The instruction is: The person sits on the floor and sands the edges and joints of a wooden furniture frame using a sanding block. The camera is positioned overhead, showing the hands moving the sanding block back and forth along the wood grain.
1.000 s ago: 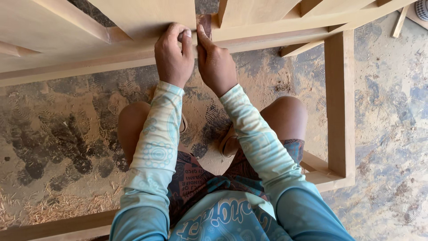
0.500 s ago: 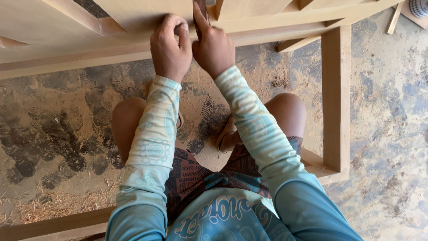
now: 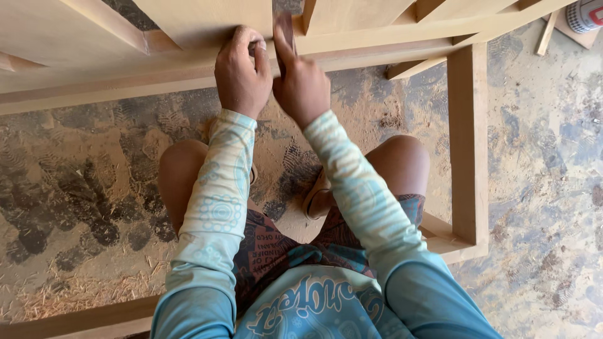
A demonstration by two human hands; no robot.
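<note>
I squat inside a pale wooden furniture frame. Both hands are up at its long horizontal rail (image 3: 377,53). My right hand (image 3: 303,85) pinches a narrow dark brown strip, like sandpaper (image 3: 286,25), with the forefinger stretched along it. The strip stands in the gap between two upright panels (image 3: 207,19). My left hand (image 3: 242,72) is curled into a fist and presses on the rail just left of the strip, touching my right hand. Whether it holds anything is hidden by the fingers.
An upright post (image 3: 468,138) of the frame stands to my right and a low rail (image 3: 81,317) runs behind on the left. The concrete floor (image 3: 75,188) is dusty with sawdust and shavings. A can (image 3: 584,14) and a wood offcut (image 3: 546,34) lie at the far right.
My right forefinger has stretched out along the strip, which sits a little higher in the gap. Both hands stay together at the rail; the view has shifted slightly.
</note>
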